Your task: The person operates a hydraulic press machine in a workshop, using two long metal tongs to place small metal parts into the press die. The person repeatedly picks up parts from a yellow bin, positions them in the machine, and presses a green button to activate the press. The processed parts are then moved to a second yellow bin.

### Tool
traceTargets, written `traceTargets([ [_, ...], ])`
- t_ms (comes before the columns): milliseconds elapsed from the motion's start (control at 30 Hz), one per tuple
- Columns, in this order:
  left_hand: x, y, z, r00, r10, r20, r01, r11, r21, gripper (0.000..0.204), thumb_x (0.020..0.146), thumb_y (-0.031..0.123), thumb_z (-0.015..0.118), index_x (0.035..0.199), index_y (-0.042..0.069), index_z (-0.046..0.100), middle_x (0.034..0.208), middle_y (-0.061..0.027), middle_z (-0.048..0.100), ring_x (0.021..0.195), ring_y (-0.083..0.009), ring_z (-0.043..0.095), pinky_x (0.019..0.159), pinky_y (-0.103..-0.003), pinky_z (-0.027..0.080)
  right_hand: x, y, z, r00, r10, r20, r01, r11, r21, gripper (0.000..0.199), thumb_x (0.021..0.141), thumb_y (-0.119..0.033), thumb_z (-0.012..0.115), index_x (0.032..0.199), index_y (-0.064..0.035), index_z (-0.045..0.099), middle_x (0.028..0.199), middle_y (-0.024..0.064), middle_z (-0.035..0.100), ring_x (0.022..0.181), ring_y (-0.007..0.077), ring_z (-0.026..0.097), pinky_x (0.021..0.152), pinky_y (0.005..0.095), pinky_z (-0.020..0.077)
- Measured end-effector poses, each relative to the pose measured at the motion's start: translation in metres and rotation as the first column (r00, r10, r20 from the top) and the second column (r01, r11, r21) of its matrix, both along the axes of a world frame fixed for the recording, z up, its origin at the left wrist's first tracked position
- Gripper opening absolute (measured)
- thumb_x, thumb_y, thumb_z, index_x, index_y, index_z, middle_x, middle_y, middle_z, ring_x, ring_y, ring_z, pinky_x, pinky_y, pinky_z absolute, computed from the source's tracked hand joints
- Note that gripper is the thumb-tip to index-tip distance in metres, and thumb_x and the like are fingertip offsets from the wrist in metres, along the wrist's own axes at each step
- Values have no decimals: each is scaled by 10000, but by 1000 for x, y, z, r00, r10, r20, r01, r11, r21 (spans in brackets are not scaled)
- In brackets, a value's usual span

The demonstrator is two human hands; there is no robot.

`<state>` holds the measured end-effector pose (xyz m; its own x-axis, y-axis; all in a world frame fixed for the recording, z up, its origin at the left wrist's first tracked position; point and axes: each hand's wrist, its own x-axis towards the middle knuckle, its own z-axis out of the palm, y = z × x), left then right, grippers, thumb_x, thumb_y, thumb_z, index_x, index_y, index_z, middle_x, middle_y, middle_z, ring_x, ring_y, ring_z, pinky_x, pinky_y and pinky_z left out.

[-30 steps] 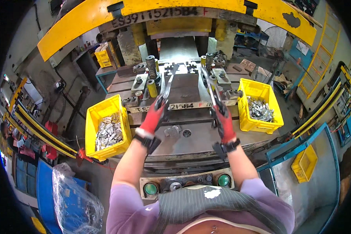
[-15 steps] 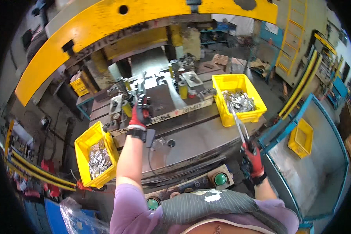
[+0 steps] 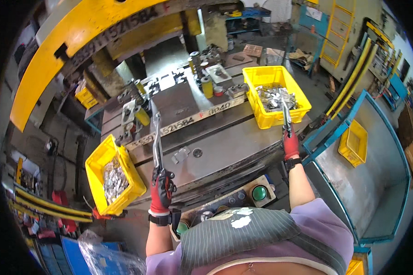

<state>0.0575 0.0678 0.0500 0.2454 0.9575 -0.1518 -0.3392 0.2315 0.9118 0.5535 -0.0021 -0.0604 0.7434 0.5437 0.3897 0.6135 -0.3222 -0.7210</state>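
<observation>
My left hand (image 3: 162,190), in a red and black glove, is closed around long metal tongs (image 3: 158,142). These tongs point away from me over the front of the press bed, and I see nothing in their tips. My right hand (image 3: 291,145), gloved alike, grips a second pair of tongs (image 3: 287,114). Their tips reach over the near rim of the right yellow bin (image 3: 270,120), at a heap of small shiny metal parts (image 3: 275,97); whether they pinch one I cannot make out. Beyond my left tongs lies the die (image 3: 174,101), with bright cut-out metal pieces at its back.
Another yellow bin (image 3: 135,181) of metal parts stands at the left of the press bed (image 3: 220,146). Green buttons (image 3: 259,192) sit on a control box before me. A blue-framed cart (image 3: 371,197) holds a small yellow bin (image 3: 354,143) at right. The press's yellow beam (image 3: 78,55) hangs overhead.
My left hand has drawn back from the die toward me with its tongs. My right hand has moved forward, closer to the right bin. The view has shifted slightly.
</observation>
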Motion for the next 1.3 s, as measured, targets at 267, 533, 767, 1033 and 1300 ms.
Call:
traceTargets([
  [267, -102, -51, 12, 794, 584, -172, -495, 784, 374, 269, 907, 290, 465, 1088, 92, 482, 762, -13, 533, 481, -49, 410, 416, -201, 390, 32, -14, -41, 973, 61, -221, -58, 998, 17, 339, 895, -225, 473, 1166, -22, 498, 978, 153, 616, 854, 268, 583, 755, 357, 440],
  [533, -143, -65, -67, 870, 481, -108, -493, 846, -203, 271, 905, 266, 433, 1138, 152, 510, 604, 53, 413, 443, -46, 367, 371, -191, 307, 20, -1, -53, 965, 191, -181, -160, 972, 175, 401, 878, -171, 509, 1236, -6, 437, 1090, 126, 576, 985, 199, 540, 855, 302, 406],
  [767, -111, -62, -57, 930, 356, 97, -351, 934, -58, 298, 922, 278, 415, 1185, 161, 493, 590, 89, 360, 449, -30, 327, 389, -180, 289, -86, -21, -5, 837, 375, -398, -341, 927, 156, 317, 837, -126, 580, 1125, -4, 524, 1022, 73, 599, 903, 124, 551, 783, 287, 432],
  [1033, -37, -49, -25, 973, 222, 66, -221, 975, -19, 315, 908, 284, 469, 1182, 130, 474, 603, 91, 346, 462, -20, 337, 395, -188, 302, -237, 6, 31, 562, 809, -172, -826, 537, -171, 521, 739, -237, 638, 1220, -124, 473, 957, 95, 622, 878, 288, 592, 738, 355, 466],
  [1300, -48, -62, -22, 964, 256, -70, -260, 964, -53, 295, 903, 211, 472, 1189, 137, 479, 569, 92, 335, 451, -15, 323, 384, -177, 294, -257, 32, 83, 544, 775, -320, -817, 576, 6, 577, 730, -187, 662, 1247, -86, 426, 920, 113, 617, 881, 263, 603, 741, 342, 460],
])
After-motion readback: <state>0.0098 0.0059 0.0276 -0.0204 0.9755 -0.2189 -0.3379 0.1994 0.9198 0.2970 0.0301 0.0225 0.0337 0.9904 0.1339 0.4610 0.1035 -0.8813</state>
